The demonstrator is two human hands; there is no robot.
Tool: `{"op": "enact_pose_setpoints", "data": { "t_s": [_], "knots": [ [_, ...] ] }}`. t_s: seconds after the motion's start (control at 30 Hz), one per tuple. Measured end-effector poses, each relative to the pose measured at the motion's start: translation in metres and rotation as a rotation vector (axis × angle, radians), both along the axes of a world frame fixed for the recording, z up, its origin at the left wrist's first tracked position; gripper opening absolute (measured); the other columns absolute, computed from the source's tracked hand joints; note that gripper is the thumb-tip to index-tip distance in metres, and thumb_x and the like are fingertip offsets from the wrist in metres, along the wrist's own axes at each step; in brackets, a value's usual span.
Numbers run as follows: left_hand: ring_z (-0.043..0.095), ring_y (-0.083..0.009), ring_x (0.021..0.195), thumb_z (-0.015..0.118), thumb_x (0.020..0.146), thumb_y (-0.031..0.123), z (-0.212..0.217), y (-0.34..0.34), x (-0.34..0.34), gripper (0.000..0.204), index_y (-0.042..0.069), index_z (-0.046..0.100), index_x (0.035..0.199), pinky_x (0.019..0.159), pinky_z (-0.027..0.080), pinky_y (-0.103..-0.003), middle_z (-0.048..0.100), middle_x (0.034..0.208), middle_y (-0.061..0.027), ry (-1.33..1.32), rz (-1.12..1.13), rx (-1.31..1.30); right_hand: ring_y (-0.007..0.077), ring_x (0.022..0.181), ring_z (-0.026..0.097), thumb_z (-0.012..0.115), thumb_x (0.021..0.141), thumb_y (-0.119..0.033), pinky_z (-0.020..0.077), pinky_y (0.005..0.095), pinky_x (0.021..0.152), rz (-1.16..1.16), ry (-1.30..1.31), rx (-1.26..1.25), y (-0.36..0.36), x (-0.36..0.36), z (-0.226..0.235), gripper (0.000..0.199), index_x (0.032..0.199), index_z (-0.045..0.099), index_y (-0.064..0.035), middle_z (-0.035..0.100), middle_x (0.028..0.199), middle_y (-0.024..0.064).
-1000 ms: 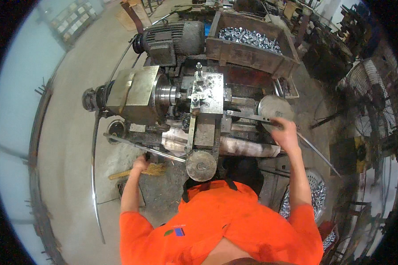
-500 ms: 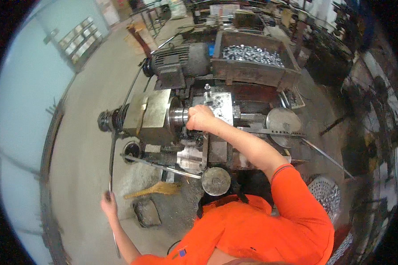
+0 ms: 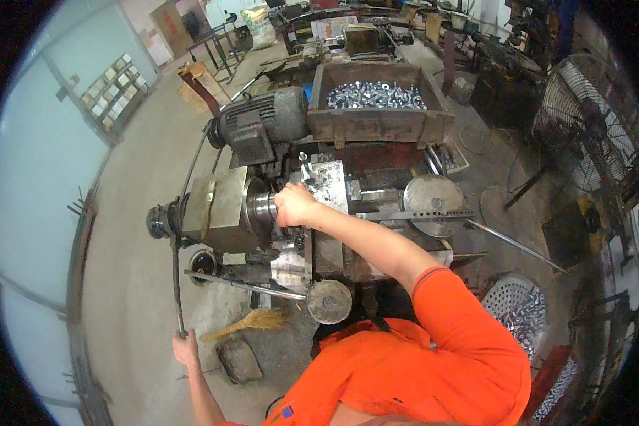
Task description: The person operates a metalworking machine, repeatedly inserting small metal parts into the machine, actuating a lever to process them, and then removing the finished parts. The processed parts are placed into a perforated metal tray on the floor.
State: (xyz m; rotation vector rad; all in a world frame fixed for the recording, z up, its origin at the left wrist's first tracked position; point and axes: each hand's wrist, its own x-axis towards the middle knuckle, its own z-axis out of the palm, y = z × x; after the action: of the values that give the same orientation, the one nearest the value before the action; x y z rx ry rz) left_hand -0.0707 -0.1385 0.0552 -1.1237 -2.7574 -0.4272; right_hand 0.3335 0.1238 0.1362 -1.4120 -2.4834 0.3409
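Observation:
My left hand (image 3: 185,348) is closed around the lower part of a long, dark metal lever bar (image 3: 178,291), which hangs from the left end of a lathe's spindle. At the lathe's bright steel chuck (image 3: 264,206), my right hand (image 3: 294,204) has its fingers bent and closed against the front face. Whatever lies inside those fingers is hidden. The boxy metal headstock (image 3: 215,206) stands left of the chuck. Just behind my right hand is a shiny steel tool block (image 3: 327,186), with a small upright bolt (image 3: 304,159) on it.
A motor (image 3: 263,124) and a wooden box (image 3: 376,126) of small metal parts stand behind the lathe. A round-ended lever (image 3: 329,302) juts towards me. A straw broom (image 3: 252,321) and a dustpan (image 3: 238,361) lie on the floor. At right are a perforated basket (image 3: 508,295) and a fan (image 3: 582,121).
The view has shifted, so the machine appears lower and further left. My left hand and the lever's lower end have swung right relative to the headstock. My right hand stays at the chuck.

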Motion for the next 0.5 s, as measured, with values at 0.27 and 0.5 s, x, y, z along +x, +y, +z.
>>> {"op": "enact_pose_setpoints", "data": {
  "t_s": [0.27, 0.5],
  "knots": [
    [0.06, -0.0361, 0.083, 0.061, 0.07, 0.037, -0.015, -0.013, 0.041, 0.043, -0.002, 0.06, 0.089, 0.073, 0.046, -0.044, 0.062, 0.087, -0.0186, -0.042, -0.025, 0.015, 0.0352, 0.087, 0.059, 0.066, 0.056, -0.021, 0.0447, 0.044, 0.084, 0.027, -0.038, -0.037, 0.006, -0.003, -0.005, 0.028, 0.076, 0.067, -0.0023, 0.065, 0.083, 0.0189],
    [0.056, -0.0192, 0.046, 0.063, 0.073, 0.015, 0.007, -0.004, 0.007, 0.023, -0.005, 0.058, 0.082, 0.044, 0.045, -0.033, 0.054, 0.053, -0.0128, -0.596, -0.275, 0.04, 0.0356, 0.076, 0.062, 0.063, 0.055, -0.026, 0.0508, 0.0408, 0.072, -0.203, -0.098, 0.078, 0.017, 0.066, 0.044, 0.028, 0.07, 0.067, -0.0023, 0.064, 0.078, 0.0208]
  ]
}}
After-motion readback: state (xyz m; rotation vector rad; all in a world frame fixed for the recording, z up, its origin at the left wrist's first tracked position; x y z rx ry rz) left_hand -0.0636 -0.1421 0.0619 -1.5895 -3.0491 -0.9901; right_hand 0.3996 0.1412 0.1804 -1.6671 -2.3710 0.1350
